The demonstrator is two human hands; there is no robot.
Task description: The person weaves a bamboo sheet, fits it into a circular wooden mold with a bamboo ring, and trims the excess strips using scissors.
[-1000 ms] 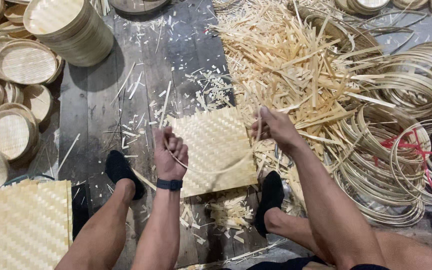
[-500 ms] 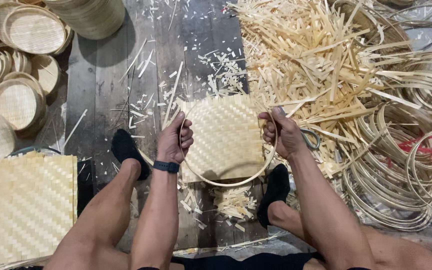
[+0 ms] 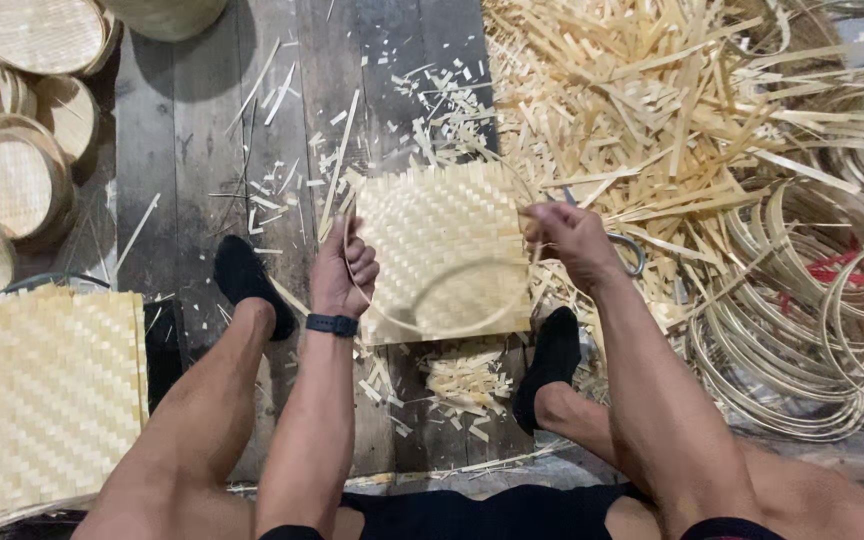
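Observation:
My left hand [image 3: 344, 272] and my right hand [image 3: 570, 238] each grip one side of a thin bamboo hoop [image 3: 452, 330], held up over a square woven bamboo mat [image 3: 442, 230] that lies on the plank floor between my feet. The hoop is blurred and curves down between the hands, in front of the mat. A dark watch band sits on my left wrist. My feet in black socks [image 3: 244, 282] rest on either side of the mat.
Loose bamboo strips [image 3: 652, 110] pile up at the upper right. Stacked bamboo hoops [image 3: 812, 330] lie at the right, some tied with red cord. Round woven trays [image 3: 12, 180] stand at the left. A large woven mat stack [image 3: 42, 390] is at the lower left.
Both hands have lifted and spread the hoop wider over the mat. The view has shifted down, so the mat appears higher in the frame.

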